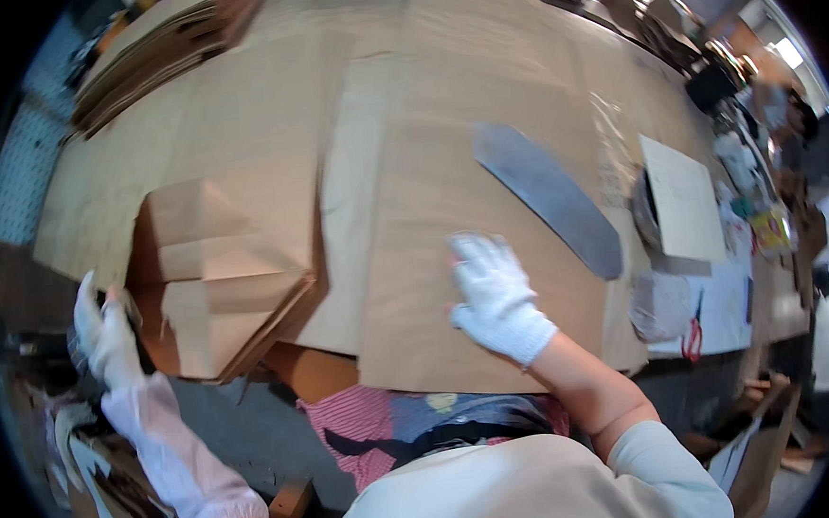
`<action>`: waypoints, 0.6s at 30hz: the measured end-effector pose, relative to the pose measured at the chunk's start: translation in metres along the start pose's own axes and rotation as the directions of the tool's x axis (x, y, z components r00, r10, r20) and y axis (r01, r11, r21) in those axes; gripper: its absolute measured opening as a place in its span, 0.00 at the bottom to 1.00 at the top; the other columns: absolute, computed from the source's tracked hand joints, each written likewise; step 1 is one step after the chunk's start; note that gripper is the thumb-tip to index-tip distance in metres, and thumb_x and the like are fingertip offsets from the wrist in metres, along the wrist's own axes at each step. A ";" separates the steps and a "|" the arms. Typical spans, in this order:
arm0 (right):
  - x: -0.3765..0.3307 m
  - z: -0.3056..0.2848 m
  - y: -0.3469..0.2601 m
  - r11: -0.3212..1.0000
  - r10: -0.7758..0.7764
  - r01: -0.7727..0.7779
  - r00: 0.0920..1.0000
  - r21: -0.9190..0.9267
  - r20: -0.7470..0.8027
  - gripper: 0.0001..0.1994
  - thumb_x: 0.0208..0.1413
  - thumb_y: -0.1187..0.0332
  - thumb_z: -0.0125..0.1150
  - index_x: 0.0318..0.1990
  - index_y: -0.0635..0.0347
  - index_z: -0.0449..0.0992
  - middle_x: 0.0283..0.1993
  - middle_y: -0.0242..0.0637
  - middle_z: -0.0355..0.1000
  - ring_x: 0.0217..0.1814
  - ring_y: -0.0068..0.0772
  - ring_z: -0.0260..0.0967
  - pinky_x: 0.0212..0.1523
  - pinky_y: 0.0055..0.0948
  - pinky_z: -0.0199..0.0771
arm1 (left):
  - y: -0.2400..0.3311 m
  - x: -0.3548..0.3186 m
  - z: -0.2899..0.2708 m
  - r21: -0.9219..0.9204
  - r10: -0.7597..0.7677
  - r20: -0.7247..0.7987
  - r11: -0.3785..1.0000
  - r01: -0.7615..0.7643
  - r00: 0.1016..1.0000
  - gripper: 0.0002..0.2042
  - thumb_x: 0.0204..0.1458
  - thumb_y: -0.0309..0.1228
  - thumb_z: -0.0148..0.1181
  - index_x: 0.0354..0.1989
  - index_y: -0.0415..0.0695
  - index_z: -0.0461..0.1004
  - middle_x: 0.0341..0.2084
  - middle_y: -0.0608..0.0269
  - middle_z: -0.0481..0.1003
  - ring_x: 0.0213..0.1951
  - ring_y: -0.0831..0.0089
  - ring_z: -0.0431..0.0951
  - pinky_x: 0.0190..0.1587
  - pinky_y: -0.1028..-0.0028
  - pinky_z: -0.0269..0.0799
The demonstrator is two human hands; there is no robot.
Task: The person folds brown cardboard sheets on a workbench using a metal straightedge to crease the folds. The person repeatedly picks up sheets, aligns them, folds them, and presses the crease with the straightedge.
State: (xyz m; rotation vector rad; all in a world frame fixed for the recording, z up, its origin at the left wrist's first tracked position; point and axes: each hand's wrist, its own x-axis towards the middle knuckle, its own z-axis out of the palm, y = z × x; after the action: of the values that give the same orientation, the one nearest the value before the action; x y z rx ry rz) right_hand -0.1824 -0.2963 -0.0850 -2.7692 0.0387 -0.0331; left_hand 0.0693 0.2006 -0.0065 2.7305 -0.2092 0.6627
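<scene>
Covering most of the worktable are large sheets of brown kraft paper, and the biggest of them, the flat brown sheet in the middle, lies spread out and unfolded, its near edge hanging just over the table's front edge. It looks to be the piece in hand now, smoothed but not yet creased as far as the view shows. To its left sits a stack of folded paper bags, their flaps turned into angled bottoms, which I take as the finished share of the work; another pile of flat brown sheets waits at the far left corner, so a good deal seems left to fold. A long grey curved strip, perhaps a template or creasing tool, rests on the sheet to the right, apart from both hands. Beyond it lie a pale card and small clutter at the table's right end.

The right hand, in a white knit glove, lies flat on the brown sheet with its fingers spread wide, pressing down and gripping nothing. The left hand, gloved and sleeved in pale pink, hangs off the table's left edge beside the stack of bags; its fingers curl around something small and dark, though I cannot tell what it is.
</scene>
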 end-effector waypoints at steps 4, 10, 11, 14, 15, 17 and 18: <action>-0.097 -0.025 0.085 0.933 0.317 -0.343 0.928 -0.113 -0.197 0.33 0.46 0.61 0.72 0.59 0.70 0.72 0.68 0.58 0.65 0.74 0.58 0.59 0.73 0.46 0.60 | 0.159 -0.062 0.002 -0.735 0.225 0.101 0.674 -0.080 0.969 0.19 0.65 0.25 0.55 0.64 0.37 0.71 0.62 0.54 0.73 0.65 0.64 0.71 0.70 0.61 0.62; -0.147 -0.011 0.146 0.490 0.834 -0.589 0.531 0.643 -0.149 0.13 0.52 0.67 0.68 0.40 0.68 0.81 0.30 0.38 0.79 0.31 0.28 0.75 0.34 0.29 0.75 | 0.294 -0.120 0.114 -0.533 0.762 0.281 0.630 -0.565 0.584 0.28 0.41 0.26 0.72 0.56 0.43 0.75 0.58 0.52 0.76 0.63 0.45 0.71 0.65 0.53 0.67; -0.151 -0.008 0.154 0.390 0.858 -0.555 0.509 0.734 -0.071 0.11 0.54 0.69 0.68 0.39 0.68 0.80 0.29 0.36 0.76 0.29 0.26 0.73 0.32 0.28 0.73 | 0.303 -0.128 0.127 -0.522 0.779 0.309 0.618 -0.588 0.546 0.30 0.41 0.28 0.73 0.58 0.44 0.74 0.61 0.50 0.73 0.65 0.43 0.69 0.64 0.51 0.66; -0.150 -0.010 0.166 0.171 0.867 -0.440 0.493 0.882 0.078 0.07 0.56 0.69 0.65 0.35 0.64 0.80 0.25 0.29 0.73 0.24 0.19 0.66 0.26 0.24 0.66 | 0.307 -0.138 0.138 -0.474 0.775 0.292 0.626 -0.619 0.560 0.32 0.42 0.29 0.72 0.61 0.44 0.73 0.64 0.49 0.71 0.66 0.42 0.66 0.66 0.50 0.65; -0.149 -0.015 0.167 0.171 0.863 -0.481 0.494 0.860 0.105 0.06 0.57 0.71 0.65 0.34 0.64 0.80 0.26 0.29 0.72 0.24 0.18 0.66 0.26 0.23 0.66 | 0.305 -0.140 0.139 -0.473 0.773 0.291 0.628 -0.618 0.563 0.32 0.43 0.29 0.71 0.61 0.44 0.73 0.64 0.49 0.71 0.66 0.42 0.66 0.66 0.50 0.64; -0.148 -0.021 0.171 0.177 0.852 -0.559 0.499 0.810 0.159 0.04 0.58 0.74 0.65 0.33 0.66 0.78 0.27 0.30 0.72 0.24 0.18 0.65 0.27 0.22 0.66 | 0.304 -0.142 0.140 -0.469 0.772 0.293 0.630 -0.618 0.564 0.32 0.44 0.29 0.71 0.62 0.44 0.72 0.65 0.50 0.70 0.67 0.42 0.66 0.66 0.50 0.64; -0.148 -0.023 0.171 0.133 0.848 -0.533 0.498 0.836 0.183 0.05 0.58 0.74 0.65 0.33 0.66 0.78 0.26 0.30 0.71 0.24 0.18 0.65 0.27 0.22 0.65 | 0.305 -0.142 0.141 -0.468 0.772 0.296 0.630 -0.619 0.562 0.32 0.44 0.29 0.71 0.63 0.44 0.72 0.65 0.50 0.70 0.67 0.42 0.66 0.66 0.50 0.64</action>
State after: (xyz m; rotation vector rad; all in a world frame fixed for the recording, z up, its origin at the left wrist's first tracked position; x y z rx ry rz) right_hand -0.3352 -0.4590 -0.1280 -1.4576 1.1608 -0.2233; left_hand -0.0622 -0.1240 -0.1081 2.3544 -1.4752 0.0643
